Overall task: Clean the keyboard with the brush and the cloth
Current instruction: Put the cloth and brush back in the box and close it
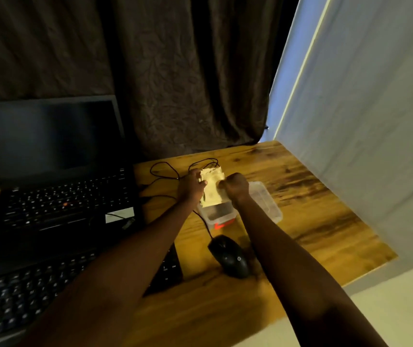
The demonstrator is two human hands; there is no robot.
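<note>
Our arm hides some of the keyboard (12, 296). Our left hand (191, 187) and right hand (235, 187) pinch a blurry cloth (213, 190) over a tub (219, 216).

- The laptop (50, 196) stands at the left rear of the tabletop (313, 221), with the keyboard (25, 291) directly before it.
- The mouse (230, 256) lies right of the keyboard; a container (219, 215) sits behind the mouse, its lid (266, 201) just to its right.
- My left hand (191, 187) and right hand (235, 187) hold the cloth (213, 186) between them, above the container.
- A cable (165, 164) loops behind my hands.
</note>
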